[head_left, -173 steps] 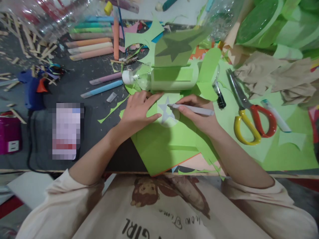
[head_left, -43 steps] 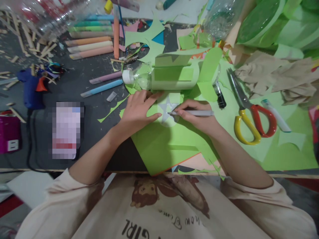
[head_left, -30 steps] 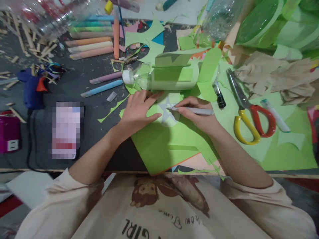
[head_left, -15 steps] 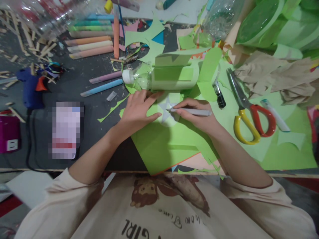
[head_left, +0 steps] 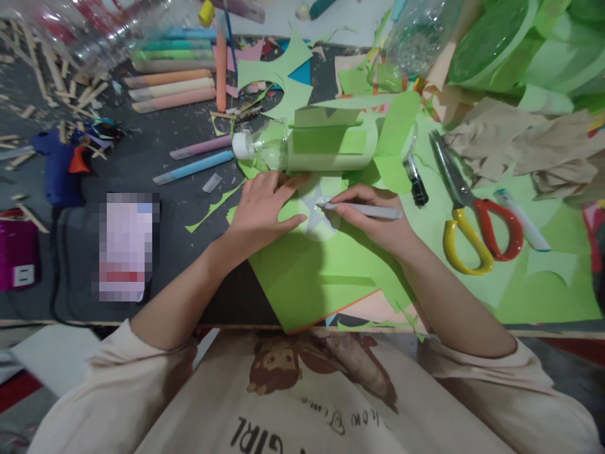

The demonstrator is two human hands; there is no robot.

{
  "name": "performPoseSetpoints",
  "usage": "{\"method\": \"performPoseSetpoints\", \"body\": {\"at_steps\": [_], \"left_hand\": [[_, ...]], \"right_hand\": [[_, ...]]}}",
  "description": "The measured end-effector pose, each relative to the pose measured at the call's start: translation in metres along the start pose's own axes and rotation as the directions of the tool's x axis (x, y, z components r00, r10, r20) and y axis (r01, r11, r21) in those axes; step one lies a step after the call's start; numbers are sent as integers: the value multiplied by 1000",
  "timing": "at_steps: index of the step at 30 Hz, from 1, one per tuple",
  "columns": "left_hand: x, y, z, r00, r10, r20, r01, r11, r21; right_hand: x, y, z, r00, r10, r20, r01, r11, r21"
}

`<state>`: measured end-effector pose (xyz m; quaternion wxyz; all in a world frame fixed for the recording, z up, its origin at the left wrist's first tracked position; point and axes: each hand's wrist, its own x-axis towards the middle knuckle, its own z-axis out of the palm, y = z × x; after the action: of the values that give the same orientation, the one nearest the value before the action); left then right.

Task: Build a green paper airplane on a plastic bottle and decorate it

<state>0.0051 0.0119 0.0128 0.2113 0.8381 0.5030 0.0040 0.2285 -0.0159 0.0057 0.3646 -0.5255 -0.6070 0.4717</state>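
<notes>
Between the fingers of my right hand [head_left: 371,214] is a grey marker [head_left: 373,210], its tip on a grey star [head_left: 314,214]. The star shows on a pale round piece of paper [head_left: 321,234], partly hidden by my hands. My left hand [head_left: 265,205] lies flat with fingers spread, at the left edge of that piece. Beneath both hands are sheets of green paper [head_left: 302,290]. Just beyond them a clear plastic bottle [head_left: 265,144] with a white cap lies on its side, wrapped in green paper.
To the right lie scissors [head_left: 466,202] with yellow and red handles, a small black-ended tube [head_left: 416,183] and crumpled brown paper [head_left: 520,139]. On the left are a blue glue gun [head_left: 61,167], a phone [head_left: 125,246], several markers [head_left: 172,91] and wooden stick pieces [head_left: 42,69].
The marker's tip has shifted very slightly to the right on the star. My left hand and the surrounding things stay where they were.
</notes>
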Motion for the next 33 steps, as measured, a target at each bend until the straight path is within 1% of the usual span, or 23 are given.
{"method": "performPoseSetpoints", "body": {"at_steps": [4, 7, 13, 19, 29, 33], "left_hand": [[1, 0, 0, 1000, 0, 8, 0, 1000, 1], [1, 0, 0, 1000, -4, 16, 4, 1000, -2], [0, 0, 0, 1000, 8, -6, -8, 1000, -10], [0, -2, 2, 999, 26, -28, -26, 1000, -8], [1, -1, 1, 1000, 18, -4, -18, 1000, 8], [1, -1, 1, 1000, 8, -4, -8, 1000, 13]], "right_hand": [[0, 2, -2, 999, 0, 36, 0, 1000, 8], [-1, 4, -4, 999, -1, 41, 1, 1000, 13], [-1, 1, -1, 999, -6, -36, 7, 999, 31], [-1, 0, 2, 998, -9, -63, 9, 1000, -1], [0, 4, -2, 999, 28, 25, -29, 999, 33], [0, 5, -2, 999, 39, 19, -40, 998, 55]]}}
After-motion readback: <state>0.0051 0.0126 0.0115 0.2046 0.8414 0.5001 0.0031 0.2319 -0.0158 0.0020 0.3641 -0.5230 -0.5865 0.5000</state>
